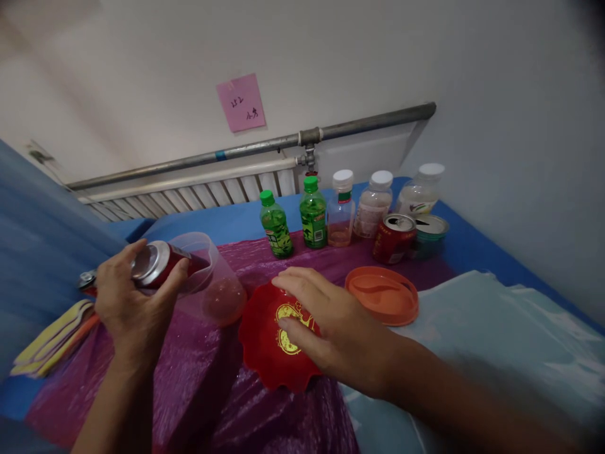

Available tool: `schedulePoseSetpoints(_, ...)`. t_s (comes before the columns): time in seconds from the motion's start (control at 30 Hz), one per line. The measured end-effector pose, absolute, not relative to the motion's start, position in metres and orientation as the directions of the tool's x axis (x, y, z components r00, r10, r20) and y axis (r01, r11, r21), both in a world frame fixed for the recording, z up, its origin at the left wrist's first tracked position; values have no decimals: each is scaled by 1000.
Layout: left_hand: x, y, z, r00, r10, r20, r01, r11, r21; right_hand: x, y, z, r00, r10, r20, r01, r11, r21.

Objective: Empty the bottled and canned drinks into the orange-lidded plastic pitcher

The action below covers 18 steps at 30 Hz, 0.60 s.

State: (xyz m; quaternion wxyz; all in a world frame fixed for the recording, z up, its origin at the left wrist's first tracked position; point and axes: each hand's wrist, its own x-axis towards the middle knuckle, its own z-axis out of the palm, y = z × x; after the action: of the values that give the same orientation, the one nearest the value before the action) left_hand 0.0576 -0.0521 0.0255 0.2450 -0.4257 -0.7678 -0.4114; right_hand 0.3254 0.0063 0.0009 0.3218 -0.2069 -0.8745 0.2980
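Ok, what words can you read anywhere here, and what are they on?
Nothing reads clearly enough to quote.
Pink note: dark handwriting, too blurred.
Red plate: gold emblem, unreadable.
Green bottles: labels too small.
Red can in the left hand: print hidden.

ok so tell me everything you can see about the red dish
The red dish looks like glossy plastic, with a scalloped rim and a gold emblem inside. It lies on the purple sheet, the right hand resting open on it, fingers partly covering the emblem. The left hand, gripping a can, does not touch it.
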Motion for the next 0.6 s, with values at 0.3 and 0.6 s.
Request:
schedulePoseSetpoints(0.3,57,-51,22,-526,429,734,850,298,435,325,6,1,-719,550,426,167,731,-662)
schedulePoseSetpoints(0.6,45,-59,28,-654,242,717,754,124,645,323,7,0,-716,532,453,147,749,-646)
